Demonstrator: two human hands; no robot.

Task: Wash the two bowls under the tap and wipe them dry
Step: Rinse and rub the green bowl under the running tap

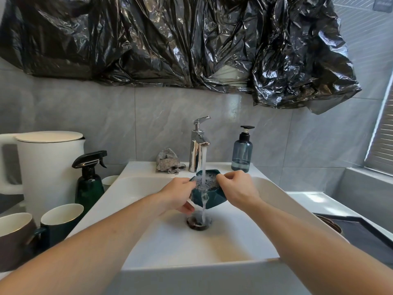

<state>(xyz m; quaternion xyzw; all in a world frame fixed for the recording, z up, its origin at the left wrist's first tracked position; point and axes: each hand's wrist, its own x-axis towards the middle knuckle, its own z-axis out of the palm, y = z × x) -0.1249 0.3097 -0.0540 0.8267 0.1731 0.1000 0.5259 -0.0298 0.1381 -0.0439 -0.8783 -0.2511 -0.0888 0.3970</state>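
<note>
Grey tiled wall with crumpled black plastic sheeting (180, 43) across the upper frame; a slatted window blind (382, 133) at the right edge. White rectangular sink (170, 248) fills the centre and lower frame, its drain (199, 222) just below centre. Chrome tap (198, 143) at centre runs a stream of water into a dark teal faceted bowl (209, 193) held tilted over the basin above the drain; water foams inside it and spills over its near rim toward the drain. Left hand (180, 193): grip pinching the bowl's left rim. Right hand (237, 188): grip curled on the right rim. On the sink's back ledge, a crumpled grey cloth (169, 161) left of the tap and a blue pump bottle (243, 152) right of it. Left surface: white kettle (46, 167), dark green spray bottle (90, 182), brown mug (14, 237), dark green mug (61, 220). Lower right: dark tray (365, 233) beside the sink's edge. The basin floor near the frame bottom lies open.
</note>
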